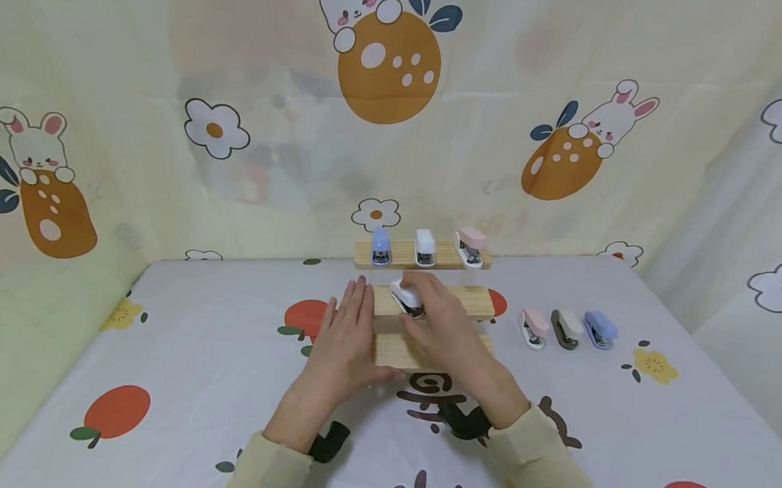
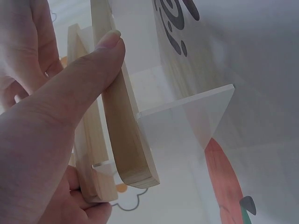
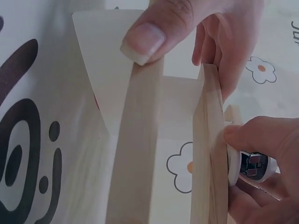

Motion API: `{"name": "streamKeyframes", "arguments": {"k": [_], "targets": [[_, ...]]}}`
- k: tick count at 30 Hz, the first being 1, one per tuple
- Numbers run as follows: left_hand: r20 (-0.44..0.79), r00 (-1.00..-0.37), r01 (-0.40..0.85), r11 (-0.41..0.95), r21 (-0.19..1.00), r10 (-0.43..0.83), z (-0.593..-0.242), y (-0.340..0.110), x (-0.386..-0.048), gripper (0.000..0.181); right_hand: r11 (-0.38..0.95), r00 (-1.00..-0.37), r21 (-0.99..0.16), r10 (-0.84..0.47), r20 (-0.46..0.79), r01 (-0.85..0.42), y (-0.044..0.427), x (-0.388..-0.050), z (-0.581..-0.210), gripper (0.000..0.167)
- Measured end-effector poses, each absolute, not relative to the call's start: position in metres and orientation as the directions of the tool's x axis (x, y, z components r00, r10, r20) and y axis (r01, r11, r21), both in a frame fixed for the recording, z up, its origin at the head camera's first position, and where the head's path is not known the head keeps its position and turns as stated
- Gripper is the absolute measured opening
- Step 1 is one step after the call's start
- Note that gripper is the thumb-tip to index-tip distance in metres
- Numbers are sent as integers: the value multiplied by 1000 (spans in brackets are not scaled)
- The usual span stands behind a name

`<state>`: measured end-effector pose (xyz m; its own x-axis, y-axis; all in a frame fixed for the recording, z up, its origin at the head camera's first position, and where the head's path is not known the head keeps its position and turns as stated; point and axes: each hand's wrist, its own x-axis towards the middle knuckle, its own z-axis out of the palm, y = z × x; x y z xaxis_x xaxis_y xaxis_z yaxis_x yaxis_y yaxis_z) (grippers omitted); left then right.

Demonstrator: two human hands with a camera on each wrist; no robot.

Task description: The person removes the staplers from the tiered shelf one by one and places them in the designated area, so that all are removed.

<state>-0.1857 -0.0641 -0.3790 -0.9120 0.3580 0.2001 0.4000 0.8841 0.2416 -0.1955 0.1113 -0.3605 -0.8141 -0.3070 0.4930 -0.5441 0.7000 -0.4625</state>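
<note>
A tiered display stand has light wooden boards on clear supports. My left hand holds its left end, the thumb pressing the front lower board and the fingers by the middle board. In my right hand, thumb and fingers grip a white mini stapler on the middle board. The right wrist view shows that stapler's dark metal front between thumb and fingers, its base against the board. Part of its top is hidden by the hand.
On the top board stand a blue stapler, a white stapler and a pink stapler. To the right, a pink stapler, a grey-white stapler and a blue stapler lie on the patterned tablecloth.
</note>
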Motion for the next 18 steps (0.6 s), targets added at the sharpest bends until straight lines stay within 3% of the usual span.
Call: {"name": "streamKeyframes", "arguments": {"k": [18], "targets": [[195,-914,396,886,241,356,-379,-64,-186,138,756,-830,-387,-361,425,-528,115,-191,-352,50]]}}
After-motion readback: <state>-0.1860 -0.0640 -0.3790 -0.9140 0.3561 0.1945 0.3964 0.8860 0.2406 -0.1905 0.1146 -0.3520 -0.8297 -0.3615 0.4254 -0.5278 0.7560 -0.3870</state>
